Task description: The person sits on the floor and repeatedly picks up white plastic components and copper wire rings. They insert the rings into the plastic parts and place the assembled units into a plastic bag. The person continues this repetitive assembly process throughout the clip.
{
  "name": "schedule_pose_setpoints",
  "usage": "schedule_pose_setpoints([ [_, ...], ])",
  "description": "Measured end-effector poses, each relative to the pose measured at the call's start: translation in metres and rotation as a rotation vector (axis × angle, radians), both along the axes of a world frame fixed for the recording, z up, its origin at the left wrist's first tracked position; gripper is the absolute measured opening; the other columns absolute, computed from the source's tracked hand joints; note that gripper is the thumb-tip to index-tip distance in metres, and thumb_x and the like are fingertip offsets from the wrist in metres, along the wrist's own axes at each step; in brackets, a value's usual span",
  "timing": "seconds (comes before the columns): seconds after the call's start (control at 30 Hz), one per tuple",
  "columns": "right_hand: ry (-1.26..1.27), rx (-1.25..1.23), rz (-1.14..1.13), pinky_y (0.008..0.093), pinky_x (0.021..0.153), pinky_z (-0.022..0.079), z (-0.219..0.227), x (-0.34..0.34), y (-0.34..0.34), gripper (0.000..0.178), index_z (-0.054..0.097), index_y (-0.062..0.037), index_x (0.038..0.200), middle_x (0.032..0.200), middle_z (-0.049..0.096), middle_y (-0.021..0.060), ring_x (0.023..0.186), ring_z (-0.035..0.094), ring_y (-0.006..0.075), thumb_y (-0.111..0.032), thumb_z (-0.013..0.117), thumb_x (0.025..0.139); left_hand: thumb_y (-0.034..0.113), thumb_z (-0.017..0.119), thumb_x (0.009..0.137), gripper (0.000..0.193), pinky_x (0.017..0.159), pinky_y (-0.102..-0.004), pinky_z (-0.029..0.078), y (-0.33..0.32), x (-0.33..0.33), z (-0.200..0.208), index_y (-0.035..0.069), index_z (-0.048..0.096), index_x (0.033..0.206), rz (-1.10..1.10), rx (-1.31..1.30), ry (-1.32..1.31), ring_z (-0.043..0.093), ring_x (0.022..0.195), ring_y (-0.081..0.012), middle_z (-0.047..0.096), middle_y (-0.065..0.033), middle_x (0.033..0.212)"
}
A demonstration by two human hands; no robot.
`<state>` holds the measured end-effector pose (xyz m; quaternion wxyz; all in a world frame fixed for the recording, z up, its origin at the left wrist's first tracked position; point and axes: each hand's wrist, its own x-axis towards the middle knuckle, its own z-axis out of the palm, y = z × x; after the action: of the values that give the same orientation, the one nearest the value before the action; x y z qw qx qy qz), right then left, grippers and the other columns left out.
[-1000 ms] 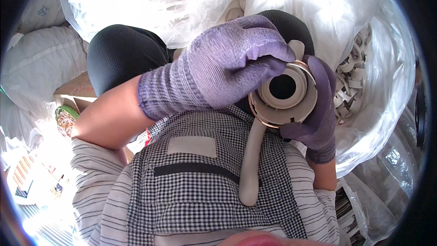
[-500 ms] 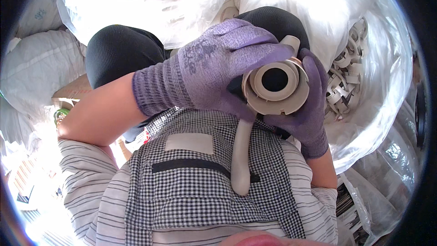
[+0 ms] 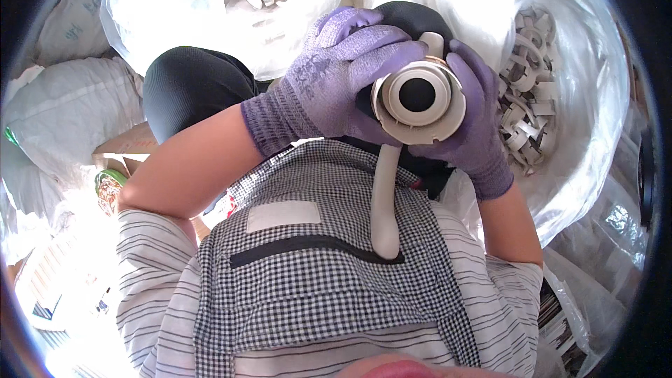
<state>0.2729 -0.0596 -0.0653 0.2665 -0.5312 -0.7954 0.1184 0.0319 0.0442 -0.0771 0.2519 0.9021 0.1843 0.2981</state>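
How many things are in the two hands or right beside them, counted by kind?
Purple work gloves: 2, on the left hand and the right hand
Round beige plastic fitting with a dark centre hole: 1
Long beige strap hanging from the fitting: 1
Clear plastic bag of loose beige parts: 1, beside the right hand
Total: 5

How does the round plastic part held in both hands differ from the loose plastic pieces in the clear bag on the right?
The round plastic part is one whole piece with concentric rings and a long strap hanging from it; the loose plastic pieces are many small open rings and clips. The part is gripped between the left hand and the right hand, both in purple gloves, while the pieces lie heaped in the clear bag, untouched. Both are the same pale beige-grey plastic.
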Motion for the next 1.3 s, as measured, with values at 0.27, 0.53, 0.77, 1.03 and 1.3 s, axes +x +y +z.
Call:
schedule_pose_setpoints([
  [0.27,0.126,-0.181,-0.015,0.0490,0.116,0.033,0.027,-0.002,0.001,0.117,0.041,0.0003,0.151,0.153,0.043,0.0214,0.140,0.042,0.0386,-0.057,0.090,0.062,0.035,0.093,0.057,0.092,0.104,-0.0486,0.043,-0.016,0.011,0.014,0.005,0.053,0.135,0.000,-0.179,-0.072,0.059,0.117,-0.0378,0.062,-0.0157,0.126],
  [0.53,0.136,0.341,-0.117,0.0443,0.100,0.051,0.073,-0.036,-0.026,0.070,0.063,-0.0062,0.129,0.131,0.059,0.0159,0.116,0.060,0.0345,-0.015,0.089,0.064,0.060,0.082,0.076,0.110,0.116,-0.0420,0.035,-0.045,-0.012,0.071,-0.004,0.035,0.153,-0.196,-1.389,-0.356,0.049,0.136,-0.0277,0.052,-0.0180,0.146],
  [0.77,0.147,0.531,-0.225,0.0476,0.092,0.047,0.079,-0.058,-0.033,0.063,0.058,-0.0091,0.124,0.120,0.053,0.0141,0.106,0.056,0.0334,-0.014,0.088,0.068,0.061,0.077,0.082,0.100,0.109,-0.0412,0.043,-0.056,-0.021,0.094,-0.002,0.041,0.151,-0.139,-1.401,-0.214,0.055,0.128,-0.0271,0.058,-0.0169,0.139],
  [1.03,0.173,0.566,-0.086,0.0494,0.087,0.047,0.075,-0.042,-0.032,0.062,0.056,-0.0090,0.118,0.116,0.053,0.0137,0.103,0.055,0.0338,-0.020,0.089,0.067,0.055,0.068,0.094,0.085,0.101,-0.0349,0.051,-0.067,-0.014,0.087,-0.002,0.040,0.150,-0.224,-1.473,-0.235,0.060,0.120,-0.0250,0.059,-0.0174,0.135],
  [1.3,0.093,0.521,-0.088,0.0416,0.087,0.049,0.038,-0.020,-0.020,0.049,0.059,-0.0058,0.115,0.110,0.059,0.0121,0.100,0.058,0.0288,-0.019,0.082,0.073,0.023,0.060,0.102,0.057,0.106,-0.0305,0.047,-0.084,0.003,0.072,-0.003,0.039,0.149,-0.160,-1.321,-0.398,0.057,0.126,-0.0194,0.057,-0.0149,0.137],
])
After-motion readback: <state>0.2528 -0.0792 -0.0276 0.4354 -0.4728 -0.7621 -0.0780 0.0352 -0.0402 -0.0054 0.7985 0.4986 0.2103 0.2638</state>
